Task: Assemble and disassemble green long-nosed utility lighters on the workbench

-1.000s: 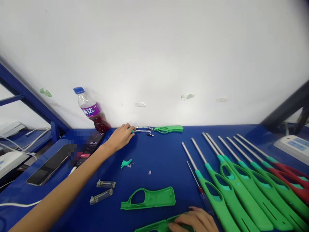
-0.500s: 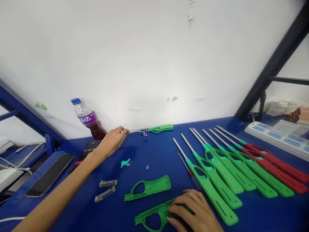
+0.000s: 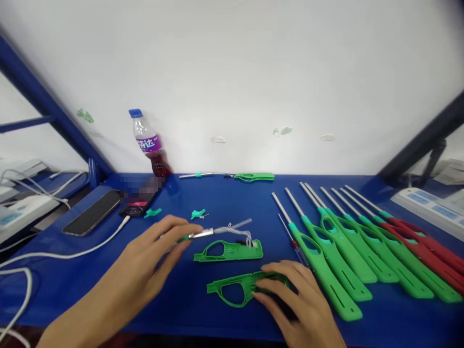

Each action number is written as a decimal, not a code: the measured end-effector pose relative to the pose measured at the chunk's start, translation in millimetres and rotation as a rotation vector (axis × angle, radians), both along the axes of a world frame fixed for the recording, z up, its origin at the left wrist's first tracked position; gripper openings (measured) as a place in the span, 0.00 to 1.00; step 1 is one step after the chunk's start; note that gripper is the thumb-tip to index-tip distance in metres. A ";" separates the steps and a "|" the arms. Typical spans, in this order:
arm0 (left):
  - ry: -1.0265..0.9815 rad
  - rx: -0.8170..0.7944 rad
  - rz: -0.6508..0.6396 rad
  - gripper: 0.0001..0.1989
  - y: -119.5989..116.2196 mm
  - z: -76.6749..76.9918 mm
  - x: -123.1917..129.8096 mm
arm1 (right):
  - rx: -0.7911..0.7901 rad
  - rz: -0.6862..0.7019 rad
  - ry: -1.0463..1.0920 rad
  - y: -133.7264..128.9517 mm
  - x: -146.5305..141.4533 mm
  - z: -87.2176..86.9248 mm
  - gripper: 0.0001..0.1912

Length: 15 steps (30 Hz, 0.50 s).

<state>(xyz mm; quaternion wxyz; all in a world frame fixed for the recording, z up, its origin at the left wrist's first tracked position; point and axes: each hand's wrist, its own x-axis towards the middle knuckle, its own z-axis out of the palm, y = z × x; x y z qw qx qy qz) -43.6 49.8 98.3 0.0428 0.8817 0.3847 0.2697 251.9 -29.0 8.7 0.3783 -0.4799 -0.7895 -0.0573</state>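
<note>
Left hand (image 3: 155,256): grip clamped on metal tube (image 3: 203,234), which sticks out right of fingertips. Clear hose (image 3: 235,229) trails from tube toward right end of upper shell (image 3: 228,251). Right hand (image 3: 302,299): bent fingers cover right end of lower shell (image 3: 247,281); cannot tell if grip clamps. Both shells beside each other, above desk (image 3: 174,311).

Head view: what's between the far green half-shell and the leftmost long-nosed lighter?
A thin screwdriver, close beside the leftmost lighter; between it and the half-shell, bare blue tabletop. Visible in the head view.
</note>
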 end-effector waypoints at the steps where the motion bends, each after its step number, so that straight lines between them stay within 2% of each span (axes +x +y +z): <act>1: -0.037 -0.067 0.011 0.14 -14.6 -8.8 1.6 | 0.016 0.005 -0.002 0.2 1.9 -2.9 0.05; 4: -0.116 -0.248 0.028 0.18 -48.9 -34.3 8.5 | 0.033 0.041 -0.058 1.4 10.5 -12.5 0.07; 7: -0.171 -0.358 0.072 0.18 -66.7 -53.7 12.4 | 0.041 0.083 -0.130 3.0 19.1 -20.4 0.11; 12: -0.194 -0.362 0.169 0.15 -73.9 -67.4 13.6 | 0.036 0.137 -0.107 2.7 22.9 -20.6 0.09; 15: -0.173 -0.337 0.153 0.16 -74.3 -71.4 15.7 | 0.004 0.120 -0.070 1.1 21.5 -18.1 0.09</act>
